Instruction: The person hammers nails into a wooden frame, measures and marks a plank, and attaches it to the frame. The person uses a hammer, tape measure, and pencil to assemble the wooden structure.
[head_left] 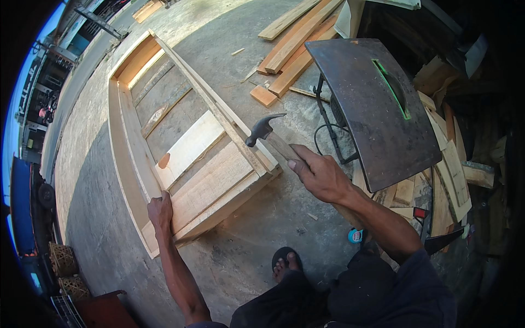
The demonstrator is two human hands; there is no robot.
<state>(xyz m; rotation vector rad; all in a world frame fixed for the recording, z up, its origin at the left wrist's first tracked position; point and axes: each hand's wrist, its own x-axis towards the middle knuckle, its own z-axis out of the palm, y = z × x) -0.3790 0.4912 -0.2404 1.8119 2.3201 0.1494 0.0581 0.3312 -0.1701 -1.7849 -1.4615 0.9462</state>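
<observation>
My right hand (322, 175) is closed round the wooden handle of a claw hammer (262, 130). The hammer's dark metal head is raised beside the right rail of a long, pale wooden frame (221, 205). That frame lies on the concrete, with side rails, cross slats and boards laid across its near part. Near its lower left corner, my left hand (160, 210) is closed on the frame, at the near end of the inner left rail. Whether a nail is under those fingers is hidden.
A table saw (366, 120) with a dark metal top and a green-edged blade slot stands to the right. Planks (295, 49) are piled behind it, and offcuts (451, 169) lie at its right. A blue tape measure (355, 235) is near my legs. Woven baskets (64, 259) stand at the left.
</observation>
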